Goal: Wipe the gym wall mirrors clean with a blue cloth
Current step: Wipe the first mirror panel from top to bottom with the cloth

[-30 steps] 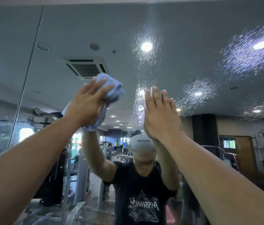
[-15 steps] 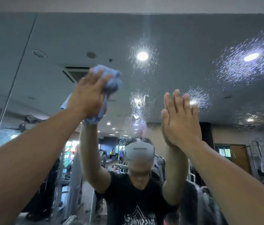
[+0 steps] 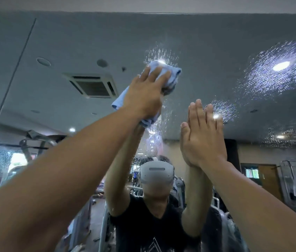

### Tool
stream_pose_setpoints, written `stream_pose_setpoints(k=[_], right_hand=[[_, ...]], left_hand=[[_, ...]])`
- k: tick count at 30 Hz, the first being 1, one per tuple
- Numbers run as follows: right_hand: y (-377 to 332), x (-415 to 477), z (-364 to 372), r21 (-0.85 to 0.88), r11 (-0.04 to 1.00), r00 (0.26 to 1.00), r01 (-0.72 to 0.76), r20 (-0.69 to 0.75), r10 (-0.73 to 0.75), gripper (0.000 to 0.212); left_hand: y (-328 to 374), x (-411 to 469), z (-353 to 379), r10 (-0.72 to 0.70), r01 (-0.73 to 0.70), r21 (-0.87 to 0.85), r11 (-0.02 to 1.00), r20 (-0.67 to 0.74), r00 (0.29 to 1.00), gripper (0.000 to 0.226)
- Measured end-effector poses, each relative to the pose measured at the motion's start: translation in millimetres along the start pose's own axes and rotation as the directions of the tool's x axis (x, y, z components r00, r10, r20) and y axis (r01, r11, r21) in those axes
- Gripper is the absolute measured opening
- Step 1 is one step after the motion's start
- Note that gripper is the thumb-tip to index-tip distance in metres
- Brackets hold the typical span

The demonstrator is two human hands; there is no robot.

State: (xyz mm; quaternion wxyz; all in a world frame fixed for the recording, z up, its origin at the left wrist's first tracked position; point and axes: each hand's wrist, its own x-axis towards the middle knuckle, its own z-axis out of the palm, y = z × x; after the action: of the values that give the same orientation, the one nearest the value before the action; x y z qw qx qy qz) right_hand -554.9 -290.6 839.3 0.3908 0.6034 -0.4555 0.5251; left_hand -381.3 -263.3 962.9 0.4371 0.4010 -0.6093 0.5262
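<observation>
- Blue cloth point(image 3: 170, 75) sits bunched high on the wall mirror point(image 3: 207, 33), pressed against the glass over a reflected ceiling light point(image 3: 161, 61) that glares at its upper rim.
- Left hand point(image 3: 143, 95) lies flat over the cloth with fingers straight and spread, pushing it onto the glass. Folds of the cloth stick out past the fingertips, to the left of the palm and below the wrist. The thumb is hidden.
- Right hand point(image 3: 203, 135) is raised to the right of the left hand and lower, fingers straight and close together. Its palm is against the mirror, meeting its own reflection, and it holds nothing.
- Droplets point(image 3: 161, 53) speckle the glass just above the cloth, and a streak of them runs down below it between the two hands.
- Wider patches of spray point(image 3: 270, 77) glitter at the upper right around another reflected lamp point(image 3: 280, 66), with smaller patches further down.
- A dark vertical seam point(image 3: 9, 88) divides this pane from the next at the left.
- Reflected in the glass are the person in a black T-shirt point(image 3: 152, 230) wearing a grey headset point(image 3: 155, 172), a ceiling air vent point(image 3: 92, 85), and blurred gym machines point(image 3: 34, 142).
</observation>
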Motion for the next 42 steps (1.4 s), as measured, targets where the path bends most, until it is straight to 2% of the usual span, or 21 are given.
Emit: stream_pose_setpoints(k=[5,6,8,10,13,16,18,19,21,23,26,29,32,35,39,41,42], right_hand=[[-0.3,-0.1,-3.2,-0.006,1.000,0.999,-0.007,0.048,0.007,0.076],[-0.2,0.2,-3.5,-0.007,1.000,0.999,-0.007,0.049,0.007,0.077],[-0.9,0.1,-5.2,-0.006,1.000,0.999,-0.006,0.048,0.007,0.078],[-1.1,0.0,-6.3,0.000,1.000,0.998,-0.005,0.060,0.005,0.080],[-0.5,0.9,-8.4,0.001,1.000,0.995,-0.010,0.095,0.009,0.080],[-0.8,0.4,-9.1,-0.006,1.000,0.995,-0.022,0.101,0.022,0.072],[-1.5,-0.1,-9.5,-0.006,1.000,0.994,-0.025,0.111,0.025,0.071],[-1.8,0.0,-9.6,-0.007,1.000,0.993,-0.025,0.112,0.025,0.072],[-1.9,0.6,-9.0,-0.011,1.000,0.994,-0.020,0.105,0.021,0.076],[-1.5,0.9,-8.7,-0.013,1.000,0.994,-0.019,0.104,0.021,0.078],[-1.0,0.3,-8.8,-0.014,1.000,0.995,-0.016,0.097,0.017,0.075],[-1.3,0.0,-10.3,-0.003,1.000,0.995,-0.016,0.094,0.016,0.074],[-1.4,-0.2,-10.1,-0.003,1.000,0.995,-0.022,0.093,0.022,0.073],[-1.6,-0.1,-8.7,-0.012,1.000,0.996,-0.021,0.088,0.022,0.072],[-1.4,-1.6,-9.0,-0.022,1.000,0.994,-0.022,0.105,0.024,0.070],[-1.3,-1.5,-9.0,-0.017,1.000,0.994,-0.023,0.106,0.025,0.070],[-1.3,-1.3,-8.9,-0.012,1.000,0.994,-0.025,0.103,0.026,0.070]], left_hand=[[-10.8,7.7,-8.8,0.032,-0.033,0.011,0.999,0.055,0.998,0.059],[-11.1,4.8,-7.7,0.076,-0.077,0.012,0.997,0.054,0.996,0.058],[-15.5,-13.3,-7.7,0.282,-0.283,0.022,0.959,0.041,0.958,0.056],[-24.9,-42.9,-4.5,0.470,-0.471,0.031,0.882,0.036,0.882,0.057],[-30.8,-107.2,-4.3,0.630,-0.631,0.021,0.776,0.032,0.776,0.061],[-40.8,-150.9,-13.6,0.798,-0.802,0.013,0.597,0.098,0.595,0.064],[-49.2,-152.9,-16.2,0.866,-0.872,-0.013,0.489,0.124,0.484,0.065],[-52.3,-148.7,-15.2,0.875,-0.881,-0.022,0.473,0.130,0.467,0.065],[-57.2,-132.9,-10.4,0.852,-0.860,0.002,0.511,0.129,0.507,0.065],[-63.3,-105.3,-7.7,0.762,-0.765,0.056,0.641,0.069,0.644,0.057],[-63.2,-62.6,-12.0,0.540,-0.537,0.102,0.838,-0.003,0.842,0.049],[-49.4,-53.9,-11.6,0.406,-0.402,0.085,0.911,-0.029,0.913,0.049],[-35.0,-86.0,-7.2,0.464,-0.461,0.060,0.886,-0.078,0.882,0.049],[-29.8,-144.5,-5.3,0.626,-0.624,0.056,0.779,-0.021,0.779,0.054],[-47.1,-198.0,-12.1,0.807,-0.809,-0.024,0.587,0.097,0.583,0.056],[-63.2,-187.5,-13.2,0.832,-0.839,-0.023,0.543,0.146,0.535,0.058],[-70.9,-174.6,-13.7,0.823,-0.834,0.007,0.552,0.152,0.547,0.059]])
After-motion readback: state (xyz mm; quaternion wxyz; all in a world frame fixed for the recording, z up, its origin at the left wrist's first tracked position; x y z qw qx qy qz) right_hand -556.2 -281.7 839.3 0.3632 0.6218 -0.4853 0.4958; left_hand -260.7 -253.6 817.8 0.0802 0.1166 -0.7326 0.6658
